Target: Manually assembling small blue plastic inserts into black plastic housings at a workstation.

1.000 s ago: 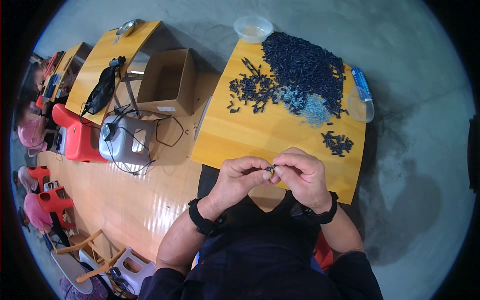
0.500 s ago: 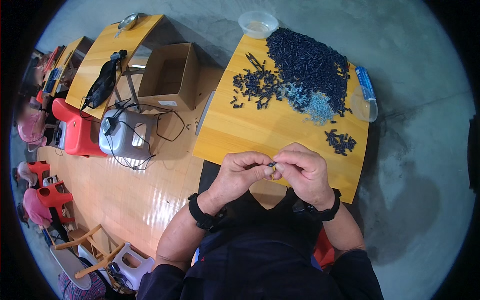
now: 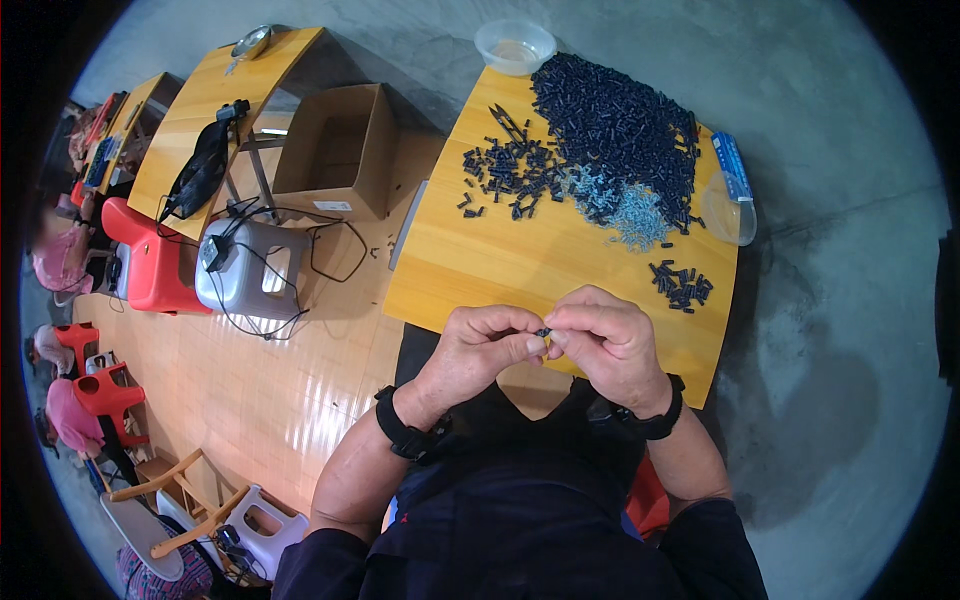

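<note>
Just over the near edge of the yellow wooden table (image 3: 450, 265), my two hands meet fingertip to fingertip. My left hand (image 3: 487, 350) pinches a tiny dark part (image 3: 543, 332) between thumb and forefinger. From the other side my right hand (image 3: 608, 345) closes thumb and fingers on the same part, whose shape is mostly covered. Beyond them lies a large heap of small black cylindrical parts (image 3: 615, 125). Thin light-blue pieces (image 3: 638, 215) are piled at its near side. Smaller groups of black parts lie to the left (image 3: 505, 170) and near right (image 3: 682, 285).
Dark scissor-like snips (image 3: 508, 122) lie by the left group. A clear bowl (image 3: 515, 48) stands at the far edge; a blue packet (image 3: 731, 165) and clear plastic container (image 3: 730, 213) sit right. Leftward are a cardboard box (image 3: 335, 150), a grey stool (image 3: 250, 265) with cables, and people farther off.
Both hands stay in nearly the same place, with only a slight shift of the fingertips around the dark part. The piles on the table look the same.
</note>
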Motion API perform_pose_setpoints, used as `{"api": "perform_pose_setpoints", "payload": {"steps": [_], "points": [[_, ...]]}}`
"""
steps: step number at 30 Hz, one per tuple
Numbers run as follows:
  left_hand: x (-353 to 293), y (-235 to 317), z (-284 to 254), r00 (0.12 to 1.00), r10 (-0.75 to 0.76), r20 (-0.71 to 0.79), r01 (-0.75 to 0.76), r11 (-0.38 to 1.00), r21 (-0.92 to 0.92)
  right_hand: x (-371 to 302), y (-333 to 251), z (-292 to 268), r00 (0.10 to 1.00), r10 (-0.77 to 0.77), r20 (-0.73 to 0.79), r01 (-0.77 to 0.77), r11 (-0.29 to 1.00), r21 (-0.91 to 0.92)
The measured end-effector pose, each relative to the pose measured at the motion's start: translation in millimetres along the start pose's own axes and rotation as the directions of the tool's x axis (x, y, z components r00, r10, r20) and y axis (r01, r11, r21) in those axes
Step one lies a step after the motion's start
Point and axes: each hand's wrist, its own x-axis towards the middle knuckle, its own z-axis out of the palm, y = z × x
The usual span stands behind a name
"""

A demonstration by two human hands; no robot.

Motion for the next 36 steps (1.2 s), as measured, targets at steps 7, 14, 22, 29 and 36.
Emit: {"api": "perform_pose_setpoints", "payload": {"steps": [7,14,22,29,36], "points": [[3.2,2.8,1.5,1.000,-0.008,-0.019,0.008,1.000,0.016,2.9,1.1,-5.3,1.000,-0.025,0.015,0.026,0.997,-0.073],[5.5,3.7,0.7,0.999,-0.032,-0.011,0.031,0.999,-0.038,4.8,2.4,-7.7,0.999,-0.015,0.035,0.018,0.997,-0.079],[4.0,-0.1,2.2,0.999,-0.016,-0.044,0.014,0.999,-0.051,3.9,2.4,-5.2,0.999,-0.014,0.046,0.017,0.999,-0.050],[5.0,-0.3,6.3,0.990,-0.034,-0.135,0.044,0.997,0.070,0.7,4.0,1.0,0.995,0.103,-0.010,-0.102,0.993,0.066],[6.5,2.5,8.2,0.975,0.046,-0.215,-0.002,0.979,0.202,3.6,-2.4,0.5,0.965,0.258,-0.033,-0.252,0.958,0.137]]}}
